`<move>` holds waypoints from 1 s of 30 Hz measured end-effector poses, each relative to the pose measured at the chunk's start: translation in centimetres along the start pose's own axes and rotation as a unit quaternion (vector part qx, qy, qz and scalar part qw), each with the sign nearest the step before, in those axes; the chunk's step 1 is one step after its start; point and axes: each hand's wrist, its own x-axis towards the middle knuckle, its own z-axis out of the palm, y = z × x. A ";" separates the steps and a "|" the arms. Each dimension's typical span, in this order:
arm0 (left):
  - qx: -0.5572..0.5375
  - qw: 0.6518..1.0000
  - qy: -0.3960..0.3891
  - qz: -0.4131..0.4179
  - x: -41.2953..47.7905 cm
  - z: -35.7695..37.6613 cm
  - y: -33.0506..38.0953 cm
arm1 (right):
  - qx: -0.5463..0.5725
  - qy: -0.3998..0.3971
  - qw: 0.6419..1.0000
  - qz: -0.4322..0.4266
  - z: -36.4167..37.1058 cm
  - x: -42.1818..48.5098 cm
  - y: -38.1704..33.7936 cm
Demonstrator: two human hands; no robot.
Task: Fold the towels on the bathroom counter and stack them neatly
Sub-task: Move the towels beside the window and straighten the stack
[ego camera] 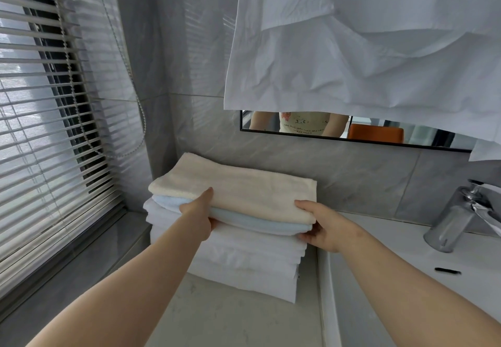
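On the far left of the counter (230,317), against the wall, a cream towel (235,192) lies on a pale blue towel (260,224), both on top of folded white towels (244,262). The left hand (198,211) and right hand (325,224) each grip the near edge of the top 2 towels, with the thumb on the cream towel and the fingers under the blue one. A tap (458,216) stands to the right.

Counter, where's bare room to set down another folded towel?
Bare counter lies in front of the towel stack, left of the sink rim. The back corner is crowded: the stack, left hand and right hand gripping its beige towel.
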 end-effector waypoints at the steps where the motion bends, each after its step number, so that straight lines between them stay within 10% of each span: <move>1: -0.008 1.000 0.007 0.006 0.2 0.0 0.2 | 0.009 0.003 1.000 -0.004 0.1 0.2 0.0; 30: -0.039 0.991 0.054 0.118 5.7 -4.2 3.2 | 0.006 -0.046 0.999 0.019 1.0 1.7 0.8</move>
